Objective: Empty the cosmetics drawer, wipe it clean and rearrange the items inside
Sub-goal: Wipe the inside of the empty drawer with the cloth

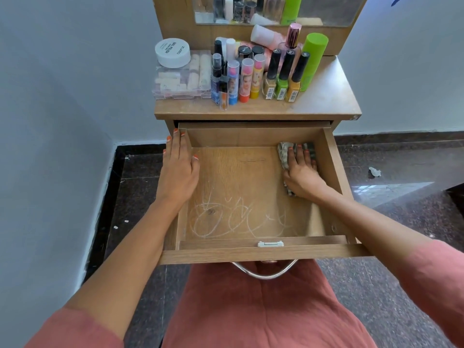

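One emptied drawer (251, 254), mid-wipe: left hand (179, 169) flat on its wall, right hand (302, 172) pressing a cloth (283, 150), fingers straight; cosmetics (258, 76) beyond both hands await return.

Drawer (251, 254) — tan woodgrain, pale scribbles across its bottom. Cloth (285, 153): grey-and-white check. Fingernails (168, 138) orange. Sleeves (431, 285) salmon pink. Tall can (313, 51) lime green. Floor (401, 297) — dark speckled brown.
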`<state>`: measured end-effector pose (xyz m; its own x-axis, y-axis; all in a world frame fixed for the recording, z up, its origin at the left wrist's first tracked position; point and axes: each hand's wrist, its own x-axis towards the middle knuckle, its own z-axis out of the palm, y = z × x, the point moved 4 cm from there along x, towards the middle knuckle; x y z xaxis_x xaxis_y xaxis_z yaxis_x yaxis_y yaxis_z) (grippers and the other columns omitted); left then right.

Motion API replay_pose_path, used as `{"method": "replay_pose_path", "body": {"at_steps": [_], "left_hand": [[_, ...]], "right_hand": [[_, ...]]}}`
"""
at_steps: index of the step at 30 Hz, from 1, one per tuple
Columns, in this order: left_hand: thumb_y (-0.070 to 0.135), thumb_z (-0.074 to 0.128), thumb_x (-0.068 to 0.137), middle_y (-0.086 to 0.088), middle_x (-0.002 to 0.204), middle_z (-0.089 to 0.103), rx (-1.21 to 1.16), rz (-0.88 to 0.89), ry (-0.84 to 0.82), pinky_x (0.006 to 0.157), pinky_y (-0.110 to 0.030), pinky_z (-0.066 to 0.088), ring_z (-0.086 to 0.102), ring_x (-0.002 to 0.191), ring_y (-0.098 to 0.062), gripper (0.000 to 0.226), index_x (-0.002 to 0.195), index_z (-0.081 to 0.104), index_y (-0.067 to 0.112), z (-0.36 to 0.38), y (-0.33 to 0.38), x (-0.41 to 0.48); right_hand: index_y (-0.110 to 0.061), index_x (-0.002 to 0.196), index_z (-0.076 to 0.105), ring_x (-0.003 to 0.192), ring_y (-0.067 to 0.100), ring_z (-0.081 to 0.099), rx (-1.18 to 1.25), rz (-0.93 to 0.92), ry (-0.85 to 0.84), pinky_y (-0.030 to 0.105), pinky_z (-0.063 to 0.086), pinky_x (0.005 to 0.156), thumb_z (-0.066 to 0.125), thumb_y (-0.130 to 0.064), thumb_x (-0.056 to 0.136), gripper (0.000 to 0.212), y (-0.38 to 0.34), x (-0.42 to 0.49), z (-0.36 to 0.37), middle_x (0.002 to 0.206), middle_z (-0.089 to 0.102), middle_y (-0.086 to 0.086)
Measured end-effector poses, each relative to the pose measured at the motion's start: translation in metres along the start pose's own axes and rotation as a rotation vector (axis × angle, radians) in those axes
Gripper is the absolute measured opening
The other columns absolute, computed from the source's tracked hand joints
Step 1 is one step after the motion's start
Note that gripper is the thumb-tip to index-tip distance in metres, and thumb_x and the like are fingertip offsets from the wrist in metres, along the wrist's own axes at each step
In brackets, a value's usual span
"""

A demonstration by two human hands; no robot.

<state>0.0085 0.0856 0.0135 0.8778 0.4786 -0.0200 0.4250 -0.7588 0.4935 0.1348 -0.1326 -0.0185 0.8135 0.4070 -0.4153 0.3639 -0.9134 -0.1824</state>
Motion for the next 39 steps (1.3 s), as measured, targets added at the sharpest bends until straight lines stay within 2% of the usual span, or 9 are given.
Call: {"method": "replay_pose_path", "body": {"at_steps": [3,7,11,18,23,28,35,39], "left_hand": [[0.018,0.026,0.1,-0.009,0.157,-0.003,-0.006,-0.001,0.006,0.119,-0.034,0.0,-0.008,0.145,-0.022,0.053,0.146,0.005,0.005,0.0,0.0,0.0],[0.018,0.026,0.1,-0.01,0.157,-0.002,-0.008,-0.002,0.011,0.119,-0.034,0.0,-0.007,0.145,-0.023,0.053,0.146,0.006,0.005,0.0,0.001,0.0],[0.018,0.025,0.1,-0.009,0.157,-0.002,-0.015,-0.009,0.014,0.119,-0.033,0.0,-0.007,0.145,-0.022,0.052,0.146,0.005,0.006,0.0,0.001,0.001],[0.015,0.025,0.1,-0.009,0.157,-0.001,-0.058,-0.011,0.019,0.119,-0.032,0.001,-0.005,0.145,-0.021,0.051,0.147,0.006,0.006,-0.001,0.001,0.002],[0.012,0.024,0.1,-0.006,0.157,0.006,-0.203,-0.012,0.054,0.12,-0.034,0.004,0.0,0.145,-0.018,0.048,0.146,0.014,0.009,-0.004,-0.002,0.003],[0.01,0.023,0.1,-0.007,0.155,0.016,-0.188,-0.025,0.119,0.118,-0.036,0.004,0.003,0.145,-0.024,0.045,0.144,0.024,0.011,-0.01,-0.005,0.002],[0.016,0.021,0.1,-0.01,0.156,0.007,0.039,-0.081,0.125,0.117,-0.041,0.001,-0.002,0.145,-0.027,0.046,0.146,0.018,0.011,-0.007,-0.008,0.008],[0.016,0.02,0.1,-0.008,0.157,0.007,0.012,-0.075,0.113,0.117,-0.04,-0.001,-0.004,0.145,-0.026,0.047,0.146,0.015,0.009,-0.005,-0.009,0.009]], "right_hand": [[-0.007,0.146,-0.005,0.143,0.032,-0.011,0.007,0.021,0.059,0.045,-0.003,0.116,0.028,-0.029,0.099,0.061,-0.003,-0.001,0.005,0.155,-0.011,0.016],[-0.007,0.146,-0.007,0.142,0.034,-0.013,0.027,0.023,0.058,0.048,-0.003,0.115,0.027,-0.031,0.1,0.062,-0.015,-0.001,0.009,0.154,-0.014,0.017],[-0.008,0.145,-0.011,0.142,0.032,-0.017,-0.074,-0.133,0.029,0.044,-0.011,0.114,0.02,-0.03,0.101,0.058,-0.065,-0.002,0.023,0.154,-0.016,0.015],[-0.009,0.146,-0.006,0.143,0.031,-0.008,-0.158,-0.323,0.048,0.046,-0.001,0.116,0.023,-0.015,0.1,0.055,-0.163,0.003,0.043,0.155,-0.01,0.013],[-0.018,0.147,-0.002,0.145,0.022,-0.003,-0.215,-0.358,0.099,0.05,0.007,0.115,0.023,-0.027,0.1,0.054,-0.148,0.002,0.04,0.157,-0.005,0.003],[-0.02,0.147,0.008,0.14,0.027,0.013,-0.172,-0.16,0.214,0.051,0.028,0.104,0.028,-0.037,0.098,0.056,-0.102,-0.002,0.022,0.153,0.01,0.007],[-0.011,0.146,0.01,0.137,0.032,0.017,-0.167,-0.125,0.254,0.049,0.029,0.103,0.03,-0.036,0.097,0.057,-0.12,0.0,0.026,0.151,0.014,0.015],[-0.009,0.144,0.015,0.135,0.032,0.022,-0.221,-0.245,0.281,0.047,0.032,0.101,0.032,-0.033,0.097,0.056,-0.146,0.005,0.03,0.149,0.018,0.016]]}}
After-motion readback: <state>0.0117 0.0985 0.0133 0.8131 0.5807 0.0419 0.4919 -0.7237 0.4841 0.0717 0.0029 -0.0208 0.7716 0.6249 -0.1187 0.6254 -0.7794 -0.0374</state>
